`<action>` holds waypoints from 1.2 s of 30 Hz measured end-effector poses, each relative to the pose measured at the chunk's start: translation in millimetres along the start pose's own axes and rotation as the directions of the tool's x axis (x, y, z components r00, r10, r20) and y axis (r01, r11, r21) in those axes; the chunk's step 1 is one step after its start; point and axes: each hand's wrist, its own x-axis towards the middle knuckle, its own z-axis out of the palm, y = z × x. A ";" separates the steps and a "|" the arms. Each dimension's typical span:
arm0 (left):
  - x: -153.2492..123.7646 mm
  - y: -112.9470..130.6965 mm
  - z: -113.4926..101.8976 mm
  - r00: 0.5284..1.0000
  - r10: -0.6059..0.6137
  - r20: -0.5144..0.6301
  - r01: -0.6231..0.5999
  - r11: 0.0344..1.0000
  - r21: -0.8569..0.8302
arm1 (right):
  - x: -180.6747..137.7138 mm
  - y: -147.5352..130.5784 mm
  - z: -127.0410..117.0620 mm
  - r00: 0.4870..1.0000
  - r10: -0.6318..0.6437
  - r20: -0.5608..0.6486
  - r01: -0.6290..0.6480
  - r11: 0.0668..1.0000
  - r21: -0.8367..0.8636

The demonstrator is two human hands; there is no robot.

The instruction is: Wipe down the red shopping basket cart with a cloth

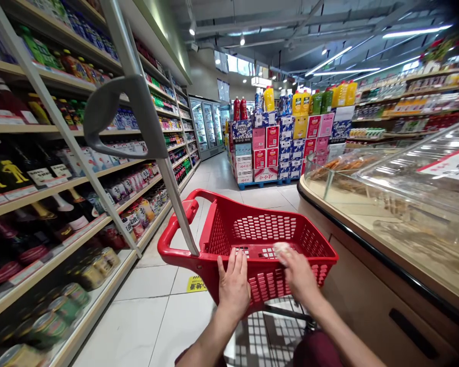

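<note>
A red plastic shopping basket [313,239] on wheels stands in front of me in a shop aisle. My left hand [233,285] lies flat on the basket's near rim with its fingers stretched out. My right hand [296,272] rests on the same rim further right and holds a small whitish thing [281,251] that I cannot make out against the rim. The basket's grey pull handle [133,120] rises slanting to the upper left. Nothing shows inside the basket.
Shelves of bottles and tins [61,204] line the left side. A glass-topped food counter [405,204] runs along the right. Stacked boxes with bottles on top [283,142] stand ahead, fridges [206,125] beyond. White tiled floor [145,316] lies between.
</note>
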 end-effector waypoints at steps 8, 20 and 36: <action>-12.7 -49.3 -39.7 0.943 -0.101 -0.317 0.071 0.992 -0.107 | -5.3 6.4 6.9 0.999 0.041 0.019 -0.043 0.996 0.079; -11.4 -99.4 -40.6 0.932 -0.237 -0.274 0.214 0.970 -0.112 | 19.0 -170.2 27.6 0.887 -0.375 -0.269 0.452 0.823 0.344; -22.6 -112.0 -49.4 0.955 -0.237 -0.178 0.192 0.952 -0.237 | 123.0 -215.7 -58.9 0.466 -0.849 -0.250 0.873 0.488 -0.029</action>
